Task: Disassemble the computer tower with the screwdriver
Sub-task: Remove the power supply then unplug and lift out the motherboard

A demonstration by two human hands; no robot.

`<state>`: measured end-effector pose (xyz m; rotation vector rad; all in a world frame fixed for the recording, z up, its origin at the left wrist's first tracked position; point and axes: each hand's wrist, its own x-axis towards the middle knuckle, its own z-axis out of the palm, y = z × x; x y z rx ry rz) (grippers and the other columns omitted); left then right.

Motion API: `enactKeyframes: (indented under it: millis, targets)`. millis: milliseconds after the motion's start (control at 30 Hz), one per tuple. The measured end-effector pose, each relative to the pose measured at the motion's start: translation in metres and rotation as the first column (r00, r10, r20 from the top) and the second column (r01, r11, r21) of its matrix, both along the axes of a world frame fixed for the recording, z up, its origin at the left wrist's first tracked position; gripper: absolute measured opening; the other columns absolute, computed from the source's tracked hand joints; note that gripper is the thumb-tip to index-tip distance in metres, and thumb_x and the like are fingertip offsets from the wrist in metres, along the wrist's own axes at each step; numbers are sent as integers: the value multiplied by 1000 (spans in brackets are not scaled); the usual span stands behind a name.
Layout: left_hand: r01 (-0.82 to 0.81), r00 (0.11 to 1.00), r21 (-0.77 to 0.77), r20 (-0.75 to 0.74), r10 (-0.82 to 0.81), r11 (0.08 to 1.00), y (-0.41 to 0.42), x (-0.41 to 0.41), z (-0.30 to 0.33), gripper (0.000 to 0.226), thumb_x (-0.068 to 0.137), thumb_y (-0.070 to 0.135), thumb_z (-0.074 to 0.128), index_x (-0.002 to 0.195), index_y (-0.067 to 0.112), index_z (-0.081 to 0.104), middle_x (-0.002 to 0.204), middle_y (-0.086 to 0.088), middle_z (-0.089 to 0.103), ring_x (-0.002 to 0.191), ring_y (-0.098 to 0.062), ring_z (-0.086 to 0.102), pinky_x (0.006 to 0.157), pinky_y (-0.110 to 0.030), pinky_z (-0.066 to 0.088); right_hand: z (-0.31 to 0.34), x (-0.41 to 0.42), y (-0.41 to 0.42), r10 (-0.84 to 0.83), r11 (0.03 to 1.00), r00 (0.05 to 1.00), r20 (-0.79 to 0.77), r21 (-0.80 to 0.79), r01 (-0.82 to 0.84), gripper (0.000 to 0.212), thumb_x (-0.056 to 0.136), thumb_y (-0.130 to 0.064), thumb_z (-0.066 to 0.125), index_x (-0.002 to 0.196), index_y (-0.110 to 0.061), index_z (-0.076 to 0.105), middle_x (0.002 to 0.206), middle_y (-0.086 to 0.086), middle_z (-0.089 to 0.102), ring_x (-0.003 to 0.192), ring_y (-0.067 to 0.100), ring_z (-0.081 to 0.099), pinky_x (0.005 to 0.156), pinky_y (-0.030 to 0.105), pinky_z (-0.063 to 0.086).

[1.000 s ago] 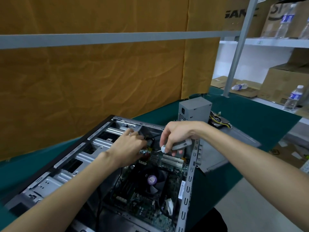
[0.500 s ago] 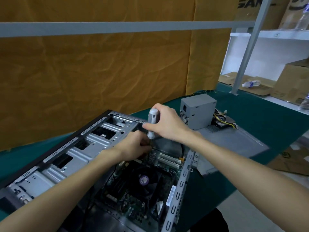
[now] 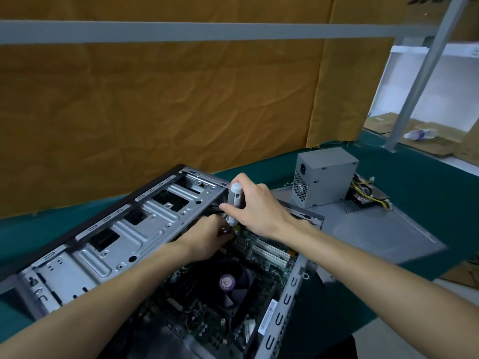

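The open computer tower (image 3: 108, 252) lies on its side on the green table, its motherboard and a fan (image 3: 228, 282) exposed. My right hand (image 3: 255, 207) grips the grey-handled screwdriver (image 3: 234, 200), held upright with its tip down at the far end of the motherboard. My left hand (image 3: 207, 240) reaches into the case just below the screwdriver, fingers curled around its shaft near the tip. The tip itself and whatever it touches are hidden by my fingers.
A removed grey power supply (image 3: 324, 178) with loose cables (image 3: 370, 193) stands on the detached side panel (image 3: 375, 234) to the right. Brown paper covers the wall behind. A metal post (image 3: 414, 81) and shelves with cardboard and a bottle (image 3: 421, 133) are at far right.
The screwdriver went from lying across in my right hand to standing upright, tip down into the case. My left hand stayed at the same spot by the tip.
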<state>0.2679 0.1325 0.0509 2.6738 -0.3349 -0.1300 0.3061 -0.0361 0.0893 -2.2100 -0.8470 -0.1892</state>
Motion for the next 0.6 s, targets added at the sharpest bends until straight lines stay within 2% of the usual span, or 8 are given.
enactKeyframes:
  millis: [167, 400, 600]
  targets:
    - [-1, 1000, 11, -5, 2, 1000, 0, -1, 1, 21, 100, 27, 61, 103, 8, 70, 98, -10, 71, 87, -28, 65, 83, -48, 50, -1, -1, -1, 18, 999, 1000, 4, 41, -18, 30, 93, -32, 72, 99, -22, 45, 59, -13, 59, 49, -3, 56, 44, 12, 35]
    - [-8, 1000, 11, 4, 8, 1000, 0, 0, -1, 19, 100, 27, 61, 101, 11, 70, 95, -7, 71, 84, -26, 64, 79, -45, 51, -1, 0, -1, -1, 1000, 1000, 20, 9, 0, 32, 93, -39, 71, 100, -25, 43, 66, -9, 58, 50, 1, 52, 45, 19, 33]
    - [-10, 1000, -17, -3, 10, 1000, 1, 1, -1, 19, 99, 28, 62, 98, 11, 70, 91, -8, 69, 80, -26, 62, 75, -43, 50, -4, 1, 0, -6, 998, 999, 39, 56, 4, 32, 91, -38, 73, 100, -27, 45, 64, -11, 59, 50, 2, 54, 46, 17, 38]
